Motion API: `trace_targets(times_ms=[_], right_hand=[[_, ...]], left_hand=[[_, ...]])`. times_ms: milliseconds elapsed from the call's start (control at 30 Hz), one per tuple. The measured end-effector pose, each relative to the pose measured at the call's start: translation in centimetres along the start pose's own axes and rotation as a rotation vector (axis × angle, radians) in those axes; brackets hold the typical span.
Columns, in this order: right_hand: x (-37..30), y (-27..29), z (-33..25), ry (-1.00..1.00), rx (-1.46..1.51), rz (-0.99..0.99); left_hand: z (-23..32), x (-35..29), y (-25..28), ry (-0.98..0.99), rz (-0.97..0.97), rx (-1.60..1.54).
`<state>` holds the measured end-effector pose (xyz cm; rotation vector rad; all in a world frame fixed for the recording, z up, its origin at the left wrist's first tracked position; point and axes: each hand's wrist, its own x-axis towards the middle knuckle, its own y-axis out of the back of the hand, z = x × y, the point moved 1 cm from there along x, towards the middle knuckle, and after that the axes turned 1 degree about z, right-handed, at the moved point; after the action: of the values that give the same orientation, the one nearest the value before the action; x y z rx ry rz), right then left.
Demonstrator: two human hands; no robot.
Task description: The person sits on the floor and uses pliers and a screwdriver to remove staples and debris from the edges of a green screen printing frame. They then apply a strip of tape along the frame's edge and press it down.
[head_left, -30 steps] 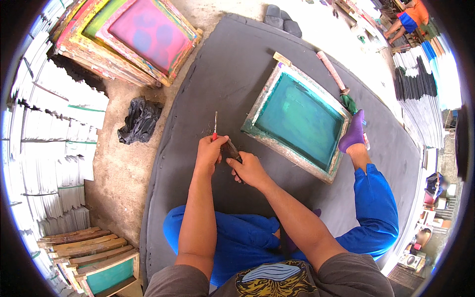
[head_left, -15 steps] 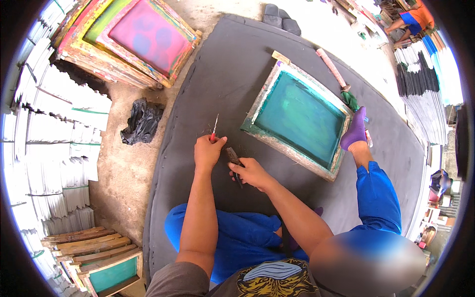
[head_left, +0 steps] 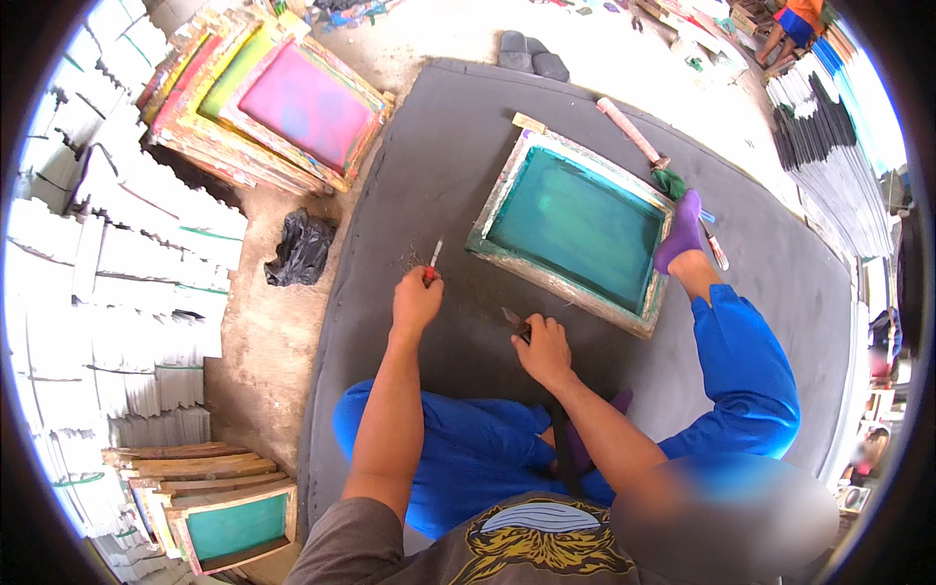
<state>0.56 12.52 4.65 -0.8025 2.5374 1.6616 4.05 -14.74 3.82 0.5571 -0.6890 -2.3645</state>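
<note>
My left hand [head_left: 417, 304] is closed round the red handle of a thin screwdriver-like tool [head_left: 437, 253], its metal shaft pointing up and away. Beside its tip, thin bristle-like scraps [head_left: 413, 257] lie on the dark mat. My right hand [head_left: 548, 353] grips dark pliers [head_left: 515, 318], their jaws pointing up and left; the fingers hide most of the handles. Just beyond the right hand lies a screen-printing frame [head_left: 575, 216] with a green mesh and worn, paint-stained wooden sides. My purple-socked foot [head_left: 680, 234] rests against its right side.
A pink-handled tool [head_left: 629, 130] and a green cloth [head_left: 669, 182] lie beyond the frame. Slippers [head_left: 531, 57] sit at the mat's far edge. Leftward are a black plastic bag [head_left: 300, 249], stacked frames [head_left: 307, 102] and white sheet piles [head_left: 127, 292]. Another person [head_left: 795, 29] is far right.
My right hand has moved right, away from my left, and the pliers have turned in it. My left hand has shifted slightly right, its tool now tilting right. The view has shifted a little.
</note>
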Motion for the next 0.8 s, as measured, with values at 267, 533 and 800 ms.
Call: trace_targets(times_ms=[267, 533, 800], right_hand=[[-2.0, 0.2, 6.1, -0.051, -0.18, 0.238], [-0.4, -1.7, 0.8, 0.267, -0.115, 0.142], [2.7, -6.8, -1.4, 0.1, -0.156, 0.073]], left_hand=[[-1.8, -6.3, -0.1, -0.001, -0.29, 0.323], [-0.5, -10.5, 1.2, -0.103, -0.378, 0.814], [-2.6, -11.7, 0.5, -0.084, -0.259, 0.641]])
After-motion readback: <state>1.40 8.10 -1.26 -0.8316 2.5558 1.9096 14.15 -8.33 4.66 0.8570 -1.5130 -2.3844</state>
